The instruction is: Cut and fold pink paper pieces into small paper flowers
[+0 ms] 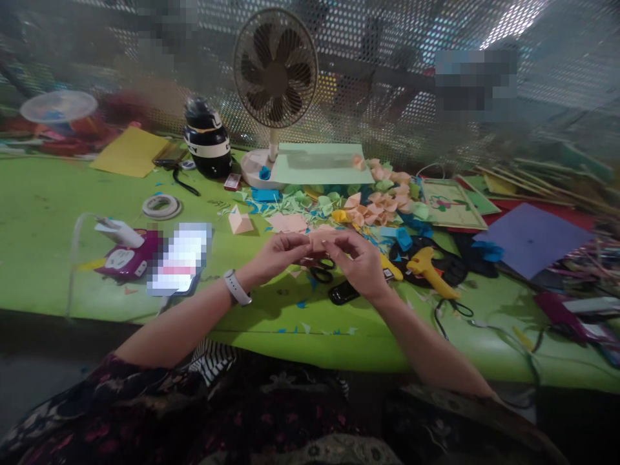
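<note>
Between my two hands, above the green table, is a small piece of peach paper [318, 241]. My left hand [285, 253] pinches its left side, and a white band circles that wrist. On the other side, my right hand [356, 258] grips the paper between thumb and fingers. Under the hands lie dark-handled scissors [321, 271], partly hidden, and a black object [343, 294]. Just beyond are flat peach paper pieces [287, 223] and a heap of curled peach paper petals [378, 205]. A folded peach piece [240, 221] stands to the left.
A yellow glue gun [431, 271] lies right of my hands, its cord trailing forward. Leftward are a phone [181, 258], a purple extension box [128, 258] and a tape roll [161, 206]. A fan [276, 71] and a black bottle [208, 145] stand behind. Purple paper [533, 239] lies right.
</note>
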Available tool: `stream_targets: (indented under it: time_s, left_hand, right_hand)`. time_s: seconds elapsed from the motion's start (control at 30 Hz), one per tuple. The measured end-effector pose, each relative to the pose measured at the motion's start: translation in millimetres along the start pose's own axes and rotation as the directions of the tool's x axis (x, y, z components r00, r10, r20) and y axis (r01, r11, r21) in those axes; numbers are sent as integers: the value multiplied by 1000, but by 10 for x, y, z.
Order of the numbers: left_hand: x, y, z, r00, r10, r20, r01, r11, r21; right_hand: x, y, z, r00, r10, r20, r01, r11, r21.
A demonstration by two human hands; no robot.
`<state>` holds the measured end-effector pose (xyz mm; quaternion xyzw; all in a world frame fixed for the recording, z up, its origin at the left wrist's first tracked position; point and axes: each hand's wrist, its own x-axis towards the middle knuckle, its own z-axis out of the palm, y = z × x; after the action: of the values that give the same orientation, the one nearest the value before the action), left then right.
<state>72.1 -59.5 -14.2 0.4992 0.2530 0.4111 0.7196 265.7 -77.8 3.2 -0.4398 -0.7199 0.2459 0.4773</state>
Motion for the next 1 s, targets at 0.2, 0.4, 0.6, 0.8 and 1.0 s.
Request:
stream_targets:
  time_s: [0.2, 0.4, 0.6, 0.8, 1.0]
  left_hand:
    - [-25, 5, 10, 1000, -5, 7, 5, 1000, 0]
    - [-21, -6, 29, 1000, -1, -21, 3, 995, 100]
    - [-10, -45, 12, 1000, 17, -24, -14, 994, 109]
    - [-11, -33, 22, 1000, 29, -9, -27, 994, 108]
    - [-12, -27, 29, 1000, 27, -10, -25, 994, 110]
  right_hand:
    - [3, -25, 13, 999, 50, -4, -49, 998, 49]
    - [4, -42, 3, 997, 58, 48, -61, 996, 69]
    - [16, -18, -18, 994, 76, 79, -83, 993, 82]
    - [24, -24, -16, 992, 89, 84, -97, 991, 93]
    - [29, -48, -37, 987, 156, 44, -161, 972, 173]
